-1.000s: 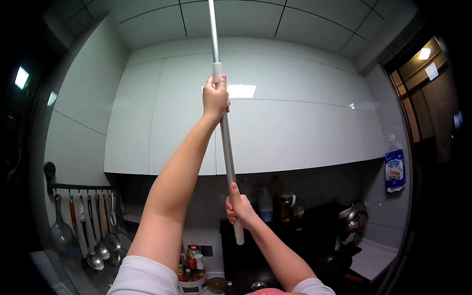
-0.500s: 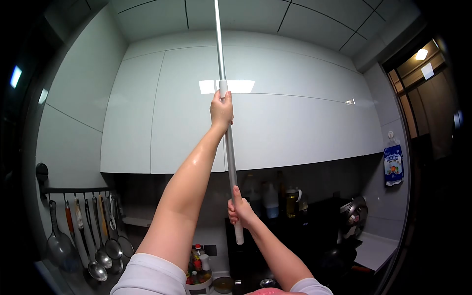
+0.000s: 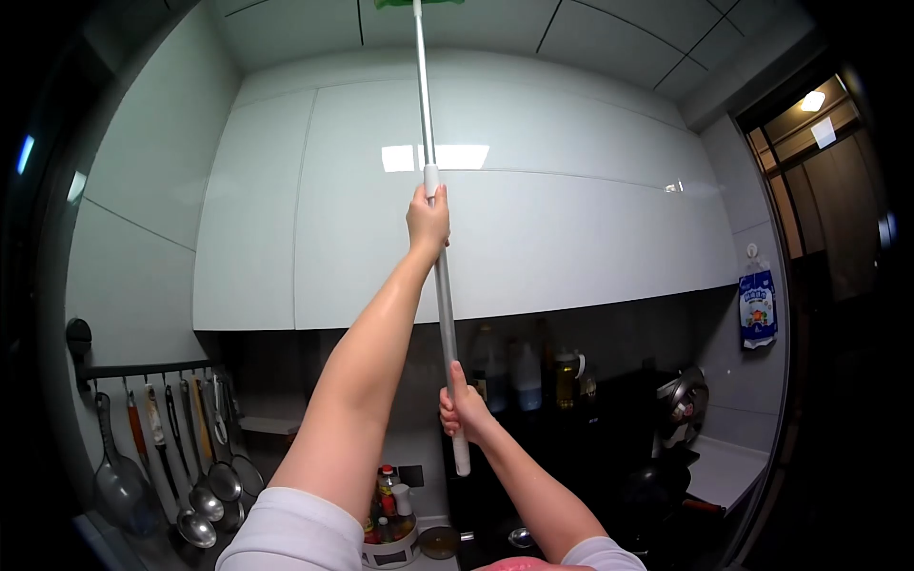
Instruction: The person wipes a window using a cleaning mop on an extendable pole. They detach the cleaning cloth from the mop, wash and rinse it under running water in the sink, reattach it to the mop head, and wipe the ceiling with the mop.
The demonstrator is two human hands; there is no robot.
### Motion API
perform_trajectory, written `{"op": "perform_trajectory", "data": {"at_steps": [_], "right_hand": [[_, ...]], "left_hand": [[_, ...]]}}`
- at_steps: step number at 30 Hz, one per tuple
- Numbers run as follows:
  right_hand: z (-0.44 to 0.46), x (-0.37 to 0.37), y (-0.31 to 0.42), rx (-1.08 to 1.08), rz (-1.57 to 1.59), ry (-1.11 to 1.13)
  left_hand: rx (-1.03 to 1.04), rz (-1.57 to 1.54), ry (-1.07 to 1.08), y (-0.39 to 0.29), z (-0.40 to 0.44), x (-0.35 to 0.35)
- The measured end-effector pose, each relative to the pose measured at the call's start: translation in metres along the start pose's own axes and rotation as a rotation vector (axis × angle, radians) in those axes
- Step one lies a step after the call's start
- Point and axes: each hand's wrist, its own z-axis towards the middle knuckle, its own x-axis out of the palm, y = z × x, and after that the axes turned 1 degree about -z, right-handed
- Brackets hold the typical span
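Note:
A long silver mop pole (image 3: 427,114) runs upward from the lower middle of the view, held in both of my hands. My left hand (image 3: 428,221) wraps round it just below the white collar (image 3: 431,179). Lower down, my right hand (image 3: 465,409) grips the pole near its white end, with the thumb pointing up along it. At the top edge, part of a green mop head (image 3: 440,3) shows by the ceiling (image 3: 495,27); the rest is out of view, and I cannot tell if it touches.
Glossy white wall cabinets (image 3: 533,247) stand behind the pole. Ladles and other utensils (image 3: 195,500) hang from a rail at left. Bottles (image 3: 388,495) sit in a round holder on the counter. A black wok (image 3: 657,485) and a blue packet (image 3: 758,309) are at right.
The pole has come down slightly, and the green mop head now shows at the top edge. Both hands keep their grip. The view has shifted a little.

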Motion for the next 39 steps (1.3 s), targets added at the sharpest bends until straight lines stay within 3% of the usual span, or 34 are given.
{"op": "perform_trajectory", "data": {"at_steps": [8,15,20,27,34,39], "right_hand": [[-0.023,0.015,-0.022,-0.066,0.007,0.031],[0.0,0.019,0.027,-0.146,-0.052,0.081],[-0.001,0.012,0.032,-0.12,-0.095,0.042],[-0.002,0.011,0.008,0.135,0.022,0.093],[0.001,0.012,-0.001,0.101,0.036,0.062],[-0.022,0.018,-0.013,0.04,0.0,0.051]], "left_hand": [[0.089,-0.093,0.028,-0.026,-0.038,-0.023],[0.14,-0.067,0.024,-0.078,-0.002,-0.024],[0.073,0.126,0.033,-0.069,0.008,-0.017],[-0.128,0.336,0.036,-0.002,0.012,-0.014],[-0.2,0.286,0.092,0.023,0.017,-0.018],[-0.1,0.14,0.097,0.01,-0.013,-0.028]]}}
